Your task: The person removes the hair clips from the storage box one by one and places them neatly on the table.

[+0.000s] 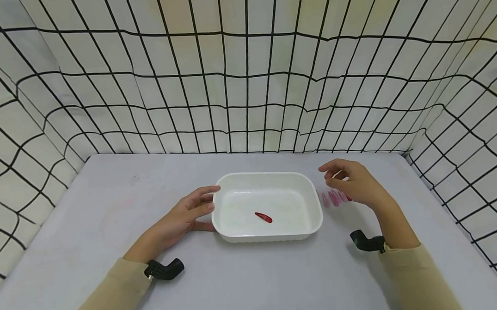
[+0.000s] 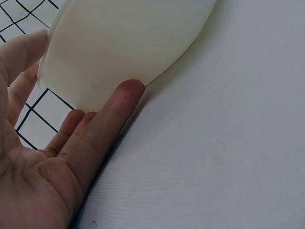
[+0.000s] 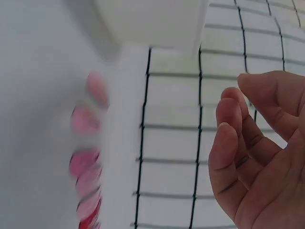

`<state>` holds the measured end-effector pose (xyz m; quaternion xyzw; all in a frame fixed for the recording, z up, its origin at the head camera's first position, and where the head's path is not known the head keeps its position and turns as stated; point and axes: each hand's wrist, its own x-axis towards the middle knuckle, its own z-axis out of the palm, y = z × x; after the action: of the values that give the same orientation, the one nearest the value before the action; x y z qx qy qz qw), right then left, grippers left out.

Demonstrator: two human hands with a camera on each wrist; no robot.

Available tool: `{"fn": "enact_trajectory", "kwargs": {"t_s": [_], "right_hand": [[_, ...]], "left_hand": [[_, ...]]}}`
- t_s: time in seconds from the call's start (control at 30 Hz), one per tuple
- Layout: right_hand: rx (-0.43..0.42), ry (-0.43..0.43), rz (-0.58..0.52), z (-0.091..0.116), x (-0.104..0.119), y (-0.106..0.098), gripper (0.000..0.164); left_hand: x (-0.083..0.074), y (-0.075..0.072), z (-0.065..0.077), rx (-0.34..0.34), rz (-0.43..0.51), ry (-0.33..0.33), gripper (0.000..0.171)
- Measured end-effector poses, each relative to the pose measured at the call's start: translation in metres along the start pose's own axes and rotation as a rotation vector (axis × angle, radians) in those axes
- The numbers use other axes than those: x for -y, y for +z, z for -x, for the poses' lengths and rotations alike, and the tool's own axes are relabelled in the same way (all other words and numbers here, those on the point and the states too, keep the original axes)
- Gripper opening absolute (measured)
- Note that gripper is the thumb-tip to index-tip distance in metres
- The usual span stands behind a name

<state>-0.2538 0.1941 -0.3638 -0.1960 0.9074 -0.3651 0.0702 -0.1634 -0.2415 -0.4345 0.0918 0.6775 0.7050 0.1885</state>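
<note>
A white rectangular tray [image 1: 270, 232] lies on the table with one red snap hair clip [image 1: 263, 217] inside it. At the tray's left end, my left hand [image 1: 188, 211] touches the rim and outer wall with its fingertips; the left wrist view shows this hand [image 2: 71, 157] with its fingers extended against the tray's side [image 2: 124, 43]. Above the table, right of the tray, my right hand [image 1: 351, 178] hovers with loosely bent fingers and nothing in them. Below it runs a row of pink and red hair clips [image 1: 334, 198], blurred in the right wrist view, partly hidden by the hand.
A white cloth covers the table [image 1: 254, 284]. Black wire grid panels [image 1: 245, 90] stand along the back and both sides, with pale sheeting behind. Each wrist wears a black camera mount [image 1: 166, 269].
</note>
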Motion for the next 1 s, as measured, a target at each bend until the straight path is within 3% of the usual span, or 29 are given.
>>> {"fn": "enact_trajectory", "kwargs": {"t_s": [0.43,0.73,1.0], "right_hand": [[0.102,-0.165,-0.126,-0.013,0.061,0.033,0.024],[0.156,-0.218,-0.145,-0.019,0.074,0.055,0.025],[0.232,-0.230,-0.066,-0.023,0.075,0.087,0.025]], "left_hand": [[-0.001,0.000,0.001,0.001,0.005,0.004,0.054],[0.001,0.003,-0.001,0.001,0.003,-0.006,0.054],[-0.002,0.002,0.000,-0.013,-0.012,-0.011,0.054]]}}
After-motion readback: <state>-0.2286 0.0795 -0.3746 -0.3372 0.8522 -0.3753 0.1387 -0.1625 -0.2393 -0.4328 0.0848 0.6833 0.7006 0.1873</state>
